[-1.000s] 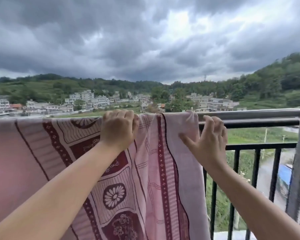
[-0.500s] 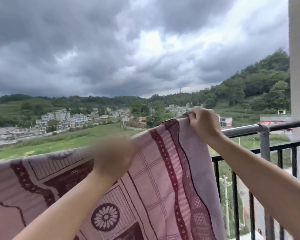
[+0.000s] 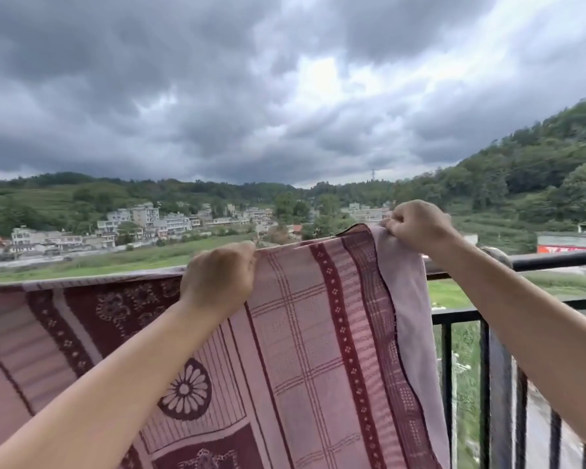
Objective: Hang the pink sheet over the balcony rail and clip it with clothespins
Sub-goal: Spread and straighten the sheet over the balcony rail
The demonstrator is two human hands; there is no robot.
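Both fists pinch the pink sheet's (image 3: 318, 333) top hem, right hand (image 3: 418, 226) raised at 2 o'clock, left hand (image 3: 219, 277) near centre, I'd guess to spread it along the balcony rail (image 3: 555, 256). No clothespins visible.

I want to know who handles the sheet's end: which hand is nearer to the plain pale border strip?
Right. The right hand pinches the top of the pale border strip; the left hand grips the pink sheet farther left, across the checked panel.

no readable text anywhere; the red banner (image 3: 565, 248) on the far building has lettering too blurred to read.
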